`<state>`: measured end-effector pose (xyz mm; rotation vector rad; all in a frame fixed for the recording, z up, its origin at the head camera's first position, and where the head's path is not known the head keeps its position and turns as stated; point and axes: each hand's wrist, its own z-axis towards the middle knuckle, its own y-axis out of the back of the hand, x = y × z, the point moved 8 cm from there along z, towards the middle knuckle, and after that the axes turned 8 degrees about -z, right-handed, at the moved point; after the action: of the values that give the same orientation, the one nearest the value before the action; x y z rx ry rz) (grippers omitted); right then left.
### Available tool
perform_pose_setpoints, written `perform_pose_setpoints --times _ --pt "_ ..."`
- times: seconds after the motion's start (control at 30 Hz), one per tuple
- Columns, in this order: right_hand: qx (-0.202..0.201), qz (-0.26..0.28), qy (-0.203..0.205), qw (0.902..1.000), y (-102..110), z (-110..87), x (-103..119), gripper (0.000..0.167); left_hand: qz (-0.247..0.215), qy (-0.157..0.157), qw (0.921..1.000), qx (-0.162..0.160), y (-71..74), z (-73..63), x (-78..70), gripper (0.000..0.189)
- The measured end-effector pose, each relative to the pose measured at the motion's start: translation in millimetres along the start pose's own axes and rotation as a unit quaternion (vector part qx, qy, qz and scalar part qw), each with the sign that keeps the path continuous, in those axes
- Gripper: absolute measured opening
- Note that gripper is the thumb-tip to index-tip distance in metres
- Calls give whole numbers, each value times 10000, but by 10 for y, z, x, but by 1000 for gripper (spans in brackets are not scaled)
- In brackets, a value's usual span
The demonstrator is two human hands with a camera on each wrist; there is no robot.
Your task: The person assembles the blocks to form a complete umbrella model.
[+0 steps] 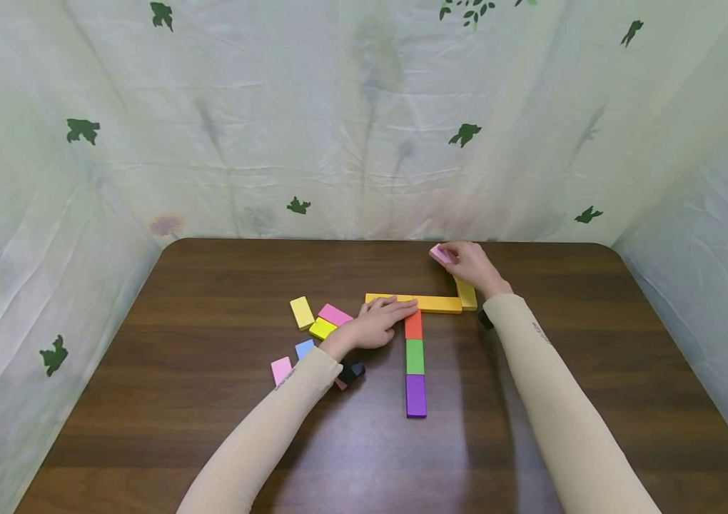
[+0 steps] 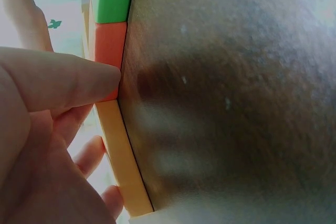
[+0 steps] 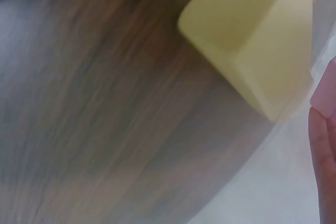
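Head view: the right hand (image 1: 472,267) is pinching a pink block (image 1: 439,254), which is jutting past its grip near a yellow block (image 1: 466,294). The left hand (image 1: 373,325), fingers spread, is touching a red block (image 1: 413,326) and an orange block (image 2: 122,156).

Tally, minimum where hidden: hands (image 1: 373,327) 2; blocks: red (image 1: 413,326) 1, green (image 1: 415,356) 1, purple (image 1: 415,395) 1, blue (image 1: 304,348) 1, orange (image 1: 439,305) 2, yellow (image 1: 302,313) ≥3, pink (image 1: 335,314) ≥3.
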<state>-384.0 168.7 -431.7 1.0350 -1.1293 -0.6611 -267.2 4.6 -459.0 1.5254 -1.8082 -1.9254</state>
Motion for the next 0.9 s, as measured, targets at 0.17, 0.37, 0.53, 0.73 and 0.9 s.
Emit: perform_pose_setpoints --times 0.17,0.37,0.53,0.73,0.9 --pt "-113 29 173 9998 -21 22 64 37 -6 -7 10000 9 -1 4 2 62" --pt "4 -82 128 9999 -84 52 116 35 7 -2 10000 15 -6 5 6 62" --pt "119 -336 99 9993 -129 95 136 32 -22 -25 10000 16 2 -5 -15 62" --pt "152 -512 74 9985 -165 128 156 30 -63 -32 10000 8 2 -4 -17 62" --pt "278 -428 -2 9987 -194 118 158 29 -42 -22 10000 1 -7 1 -4 62"
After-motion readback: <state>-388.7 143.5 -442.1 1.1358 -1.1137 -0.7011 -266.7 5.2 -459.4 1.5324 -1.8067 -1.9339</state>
